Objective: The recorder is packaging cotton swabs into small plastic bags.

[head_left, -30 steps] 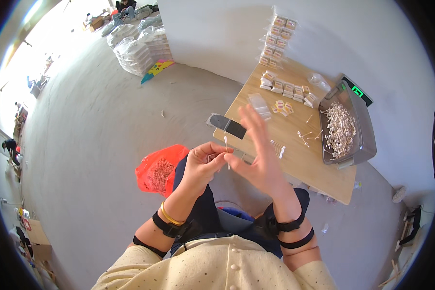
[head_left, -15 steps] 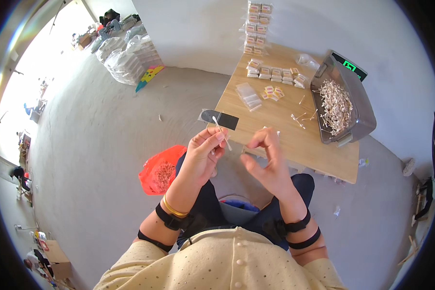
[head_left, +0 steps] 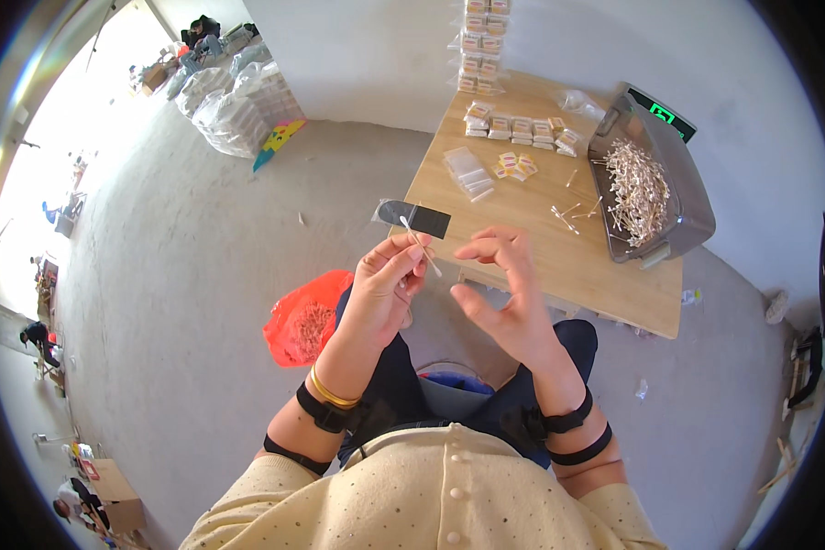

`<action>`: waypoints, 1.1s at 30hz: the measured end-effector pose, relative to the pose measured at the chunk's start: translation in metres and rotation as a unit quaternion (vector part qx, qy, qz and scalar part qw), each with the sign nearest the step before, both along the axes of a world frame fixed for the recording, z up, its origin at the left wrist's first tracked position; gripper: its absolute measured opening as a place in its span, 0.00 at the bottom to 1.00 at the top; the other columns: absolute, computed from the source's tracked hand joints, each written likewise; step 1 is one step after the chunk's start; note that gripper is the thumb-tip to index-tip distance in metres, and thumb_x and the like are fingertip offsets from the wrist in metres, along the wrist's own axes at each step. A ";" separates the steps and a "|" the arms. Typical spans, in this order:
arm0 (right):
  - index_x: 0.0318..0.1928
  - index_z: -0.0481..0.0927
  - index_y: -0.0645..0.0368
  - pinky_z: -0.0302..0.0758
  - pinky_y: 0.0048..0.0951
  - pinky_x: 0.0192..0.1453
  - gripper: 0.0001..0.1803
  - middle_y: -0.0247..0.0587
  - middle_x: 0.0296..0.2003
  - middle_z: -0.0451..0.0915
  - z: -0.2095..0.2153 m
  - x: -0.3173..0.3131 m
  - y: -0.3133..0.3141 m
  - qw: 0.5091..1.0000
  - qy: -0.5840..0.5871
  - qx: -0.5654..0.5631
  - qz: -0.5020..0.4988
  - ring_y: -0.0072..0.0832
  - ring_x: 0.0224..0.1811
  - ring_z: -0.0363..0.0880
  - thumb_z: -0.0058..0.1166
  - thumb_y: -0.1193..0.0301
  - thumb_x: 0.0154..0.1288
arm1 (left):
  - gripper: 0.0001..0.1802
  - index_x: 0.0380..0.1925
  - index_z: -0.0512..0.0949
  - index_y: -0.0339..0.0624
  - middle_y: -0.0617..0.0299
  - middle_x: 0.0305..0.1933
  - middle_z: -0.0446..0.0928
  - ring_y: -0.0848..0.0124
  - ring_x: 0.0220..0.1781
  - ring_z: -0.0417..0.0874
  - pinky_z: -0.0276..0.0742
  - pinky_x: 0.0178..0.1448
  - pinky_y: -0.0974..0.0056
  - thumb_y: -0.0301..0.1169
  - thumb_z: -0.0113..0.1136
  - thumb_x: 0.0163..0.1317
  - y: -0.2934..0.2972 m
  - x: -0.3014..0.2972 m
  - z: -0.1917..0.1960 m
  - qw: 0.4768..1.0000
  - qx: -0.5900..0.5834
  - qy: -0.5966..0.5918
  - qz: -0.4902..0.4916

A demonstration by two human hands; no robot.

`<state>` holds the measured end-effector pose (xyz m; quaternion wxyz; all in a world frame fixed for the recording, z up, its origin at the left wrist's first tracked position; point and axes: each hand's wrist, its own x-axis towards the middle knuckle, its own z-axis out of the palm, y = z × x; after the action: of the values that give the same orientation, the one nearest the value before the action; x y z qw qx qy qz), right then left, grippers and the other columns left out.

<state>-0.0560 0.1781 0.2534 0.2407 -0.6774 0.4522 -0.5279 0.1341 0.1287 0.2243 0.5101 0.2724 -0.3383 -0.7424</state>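
We pinch a cotton swab [head_left: 428, 257] in our left hand [head_left: 382, 282] near the tabletop [head_left: 559, 261], and our right hand [head_left: 513, 302] has pulled back, wide and empty, so only the left holds it.

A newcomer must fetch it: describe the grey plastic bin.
Find the pale wooden table. At its right end sits a deep grey plastic bin heaped with loose cotton swabs. Unlike the small clear plastic packets beside it, it is large and open.
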 end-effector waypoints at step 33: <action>0.45 0.89 0.62 0.78 0.26 0.47 0.08 0.41 0.37 0.86 -0.170 -0.125 -0.004 0.947 0.022 0.235 -0.218 0.28 0.39 0.85 0.62 0.74 0.69 | 0.18 0.57 0.80 0.38 0.50 0.55 0.85 0.60 0.57 0.87 0.82 0.55 0.57 0.37 0.61 0.73 -0.082 0.085 -0.110 0.828 -0.174 -0.533 0.015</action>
<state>-0.1815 0.1743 0.0836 0.2622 -0.4978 0.7054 -0.4311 0.2189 0.0463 0.1141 0.3002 0.5376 -0.6773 -0.4027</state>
